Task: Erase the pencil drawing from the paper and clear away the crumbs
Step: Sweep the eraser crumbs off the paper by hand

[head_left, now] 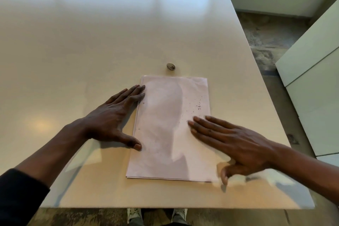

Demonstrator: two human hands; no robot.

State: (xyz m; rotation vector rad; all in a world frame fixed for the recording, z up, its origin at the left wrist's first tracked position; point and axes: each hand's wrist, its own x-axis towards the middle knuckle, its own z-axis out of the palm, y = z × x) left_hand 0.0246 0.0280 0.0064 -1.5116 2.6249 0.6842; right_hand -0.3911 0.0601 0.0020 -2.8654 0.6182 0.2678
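the right hand (233, 143) is smeared by blur, most of all at its thumb and the heel of the palm, so the lower right corner of the paper (165, 134) beneath it is hard to make out. both forearms are cut off by the picture's edges, the left one ending in a dark sleeve (18, 198). under the near edge of the bench (91, 42) only the toes of two pale shoes (134, 214) show. pencil lines on the sheet cannot be told from the soft grey shade that lies across its middle.

the paper lies upright in portrait near the front of the bench, a little right of centre, and its lower edge shows more than one sheet stacked. it looks pale pinkish white. a scatter of small dark crumbs (198, 107) sits near its right edge, just beyond the right hand's fingertips.

the left hand (117, 117) lies flat with straight fingers, its fingertips and thumb touching the paper's left edge, holding nothing. the right hand also lies flat and spread on the paper's right side, gripping nothing.

a small oval eraser (171, 66) rests on the bench just beyond the paper's top edge, apart from both hands.
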